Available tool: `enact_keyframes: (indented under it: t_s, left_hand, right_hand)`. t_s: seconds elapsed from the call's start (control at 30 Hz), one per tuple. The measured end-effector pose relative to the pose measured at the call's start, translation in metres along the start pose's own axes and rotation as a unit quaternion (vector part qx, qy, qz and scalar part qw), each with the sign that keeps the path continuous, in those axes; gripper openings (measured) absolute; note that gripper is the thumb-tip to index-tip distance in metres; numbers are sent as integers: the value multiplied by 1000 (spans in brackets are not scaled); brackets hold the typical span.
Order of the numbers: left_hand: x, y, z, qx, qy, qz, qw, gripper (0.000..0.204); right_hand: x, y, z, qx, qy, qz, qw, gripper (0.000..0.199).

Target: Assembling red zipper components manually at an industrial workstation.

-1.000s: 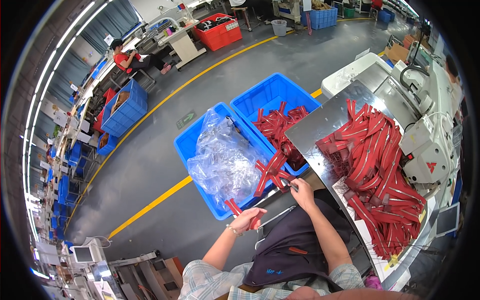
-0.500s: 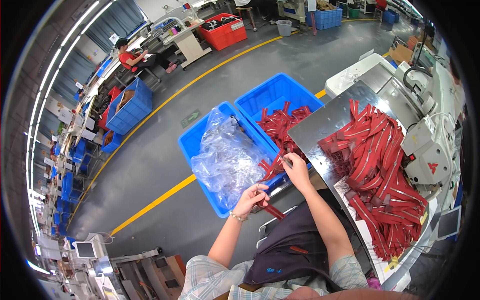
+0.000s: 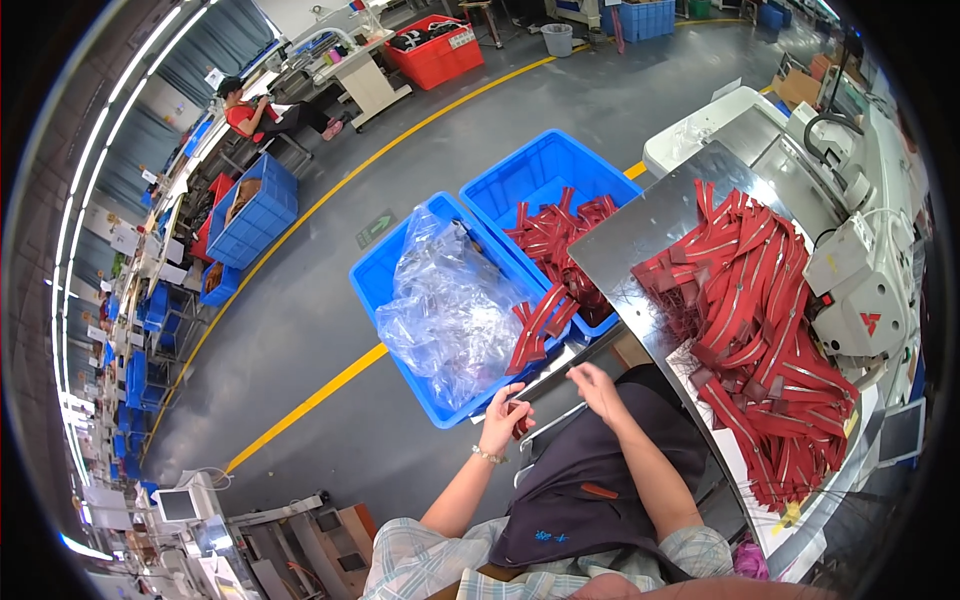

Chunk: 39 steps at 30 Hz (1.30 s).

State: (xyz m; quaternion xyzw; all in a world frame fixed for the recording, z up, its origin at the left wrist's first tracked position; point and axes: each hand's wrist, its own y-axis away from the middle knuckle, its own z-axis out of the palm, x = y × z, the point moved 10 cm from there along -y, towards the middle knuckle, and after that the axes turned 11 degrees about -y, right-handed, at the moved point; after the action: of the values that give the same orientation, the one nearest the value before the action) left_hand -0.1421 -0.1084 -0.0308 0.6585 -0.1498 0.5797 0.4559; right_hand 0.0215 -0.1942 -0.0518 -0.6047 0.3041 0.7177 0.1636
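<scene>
R hand (image 3: 599, 392) has pulled back from red zips (image 3: 527, 346) vs prev. frame; grip loosely parted, nothing visible in it. L hand (image 3: 503, 422): grip half-curled, can't tell if holding anything. Zips lie at R side of blue bin (image 3: 366, 283), by clear plastic bag (image 3: 445, 320).

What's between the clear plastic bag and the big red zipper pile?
In the head view: a few loose red zippers, the other blue bin's corner, then bare metal tabletop.
</scene>
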Motion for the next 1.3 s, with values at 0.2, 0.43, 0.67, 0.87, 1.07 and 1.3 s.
enact_keyframes:
  t_s: [0.2,0.43,0.67,0.87,1.07,1.3]
  left_hand:
    - [-30,2,-18,22,24,-45,998,22]
    - [-65,3,-18,-25,21,-130,991,17]
    - [-53,2,-19,-7,-31,-69,997,23]
    - [-42,3,-23,24,-177,-22,984,27]
    - [-34,6,-23,54,-239,10,969,27]
    - [-37,4,-28,63,-142,3,988,27]
  right_hand:
    - [37,35,52,-128,-142,269,944,34]
    - [40,32,64,-183,-60,261,946,36]
    - [40,28,83,-221,-30,231,947,36]
    - [35,25,94,-217,-51,219,950,36]
    - [32,25,99,-225,-43,214,950,35]
    - [32,14,90,-179,-7,185,966,34]
